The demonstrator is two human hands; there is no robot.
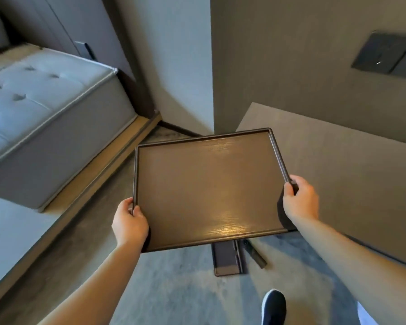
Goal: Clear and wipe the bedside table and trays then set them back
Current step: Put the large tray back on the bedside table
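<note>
I hold a large brown rectangular tray [204, 184] with a low raised rim, level in the air in front of me, and nothing lies in it. My left hand [130, 224] grips its left rim near the front corner. My right hand [300, 200] grips its right rim. The bedside table [352, 165], a light grey-brown flat top, lies to the right, and the tray's far right corner hangs over its edge. On the carpet below the tray lie a small dark tray [226, 259] and a thin dark object [256, 254] beside it.
A grey tufted mattress [45, 102] on a wooden base fills the left side. Walls meet in a corner [212, 90] behind the tray. A dark switch panel [389, 55] is on the right wall. My shoe [273, 306] stands on the grey carpet.
</note>
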